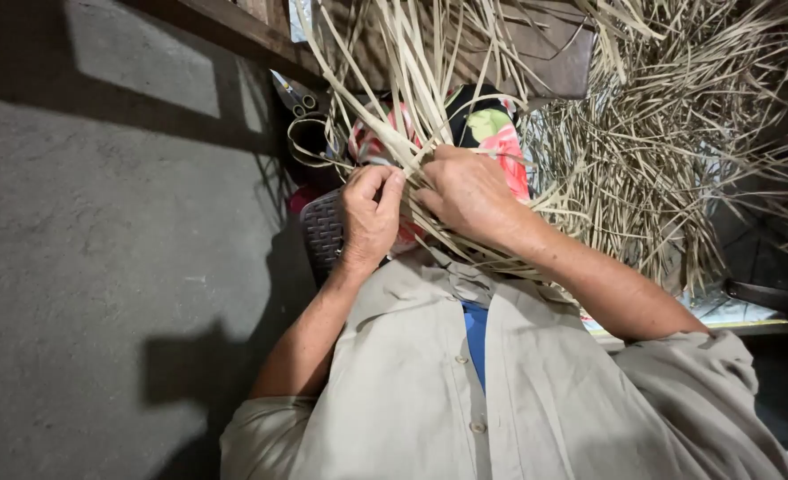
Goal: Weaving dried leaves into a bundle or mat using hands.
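Left hand (369,213) and right hand (467,193): fingers are closing on pale reed strips (412,98), pinching them over the lap; floral cloth (492,133) is lying beneath, loose strip pile (669,151) lying alongside.

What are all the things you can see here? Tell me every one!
Long flat straw strips: many, pale tan, fanning up from the hands.
Loose straw pile: one, tan, on the right.
Flowered cloth: one, red, green and black, behind the hands.
Dark woven plastic seat: one, beside the left hand.
Concrete floor: grey, on the left.
Beige button shirt: one, at the bottom.
Left hand: pinching strips.
Right hand: gripping strips.
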